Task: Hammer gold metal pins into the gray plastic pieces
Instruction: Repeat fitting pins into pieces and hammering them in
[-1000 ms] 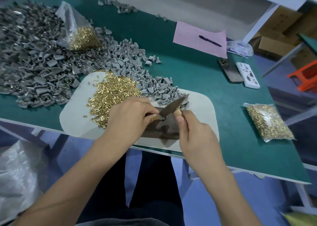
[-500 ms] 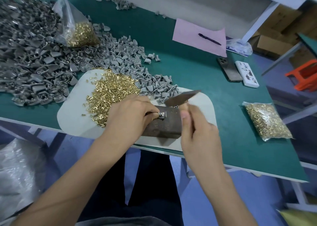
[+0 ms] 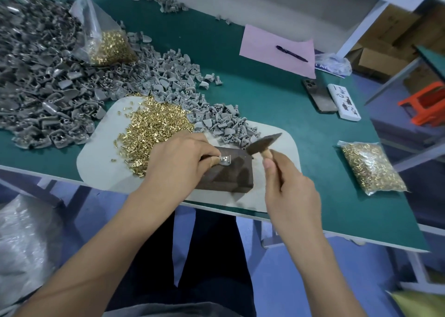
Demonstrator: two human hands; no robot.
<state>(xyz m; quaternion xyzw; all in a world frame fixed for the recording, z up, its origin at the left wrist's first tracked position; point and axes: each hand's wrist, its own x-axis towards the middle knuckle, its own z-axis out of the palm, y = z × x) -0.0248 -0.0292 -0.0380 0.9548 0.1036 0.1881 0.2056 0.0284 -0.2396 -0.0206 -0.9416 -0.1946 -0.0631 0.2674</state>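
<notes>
- 2 bare forearms, no sleeves in view.
- left hand (image 3: pixel 179 162): thin ring on 1 finger.
- right hand (image 3: pixel 292 194): no jewellery seen.
- Dark trousers; grey garment hem at bottom.

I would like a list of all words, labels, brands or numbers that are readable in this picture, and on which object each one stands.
None can be read with certainty.
Blue-and-white sheet under the clear plastic bag: white letters, mostly covered, unreadable.
White case beside the phone: dark marks, perhaps drawings, too small to tell.
Pink paper: no writing visible.
</notes>
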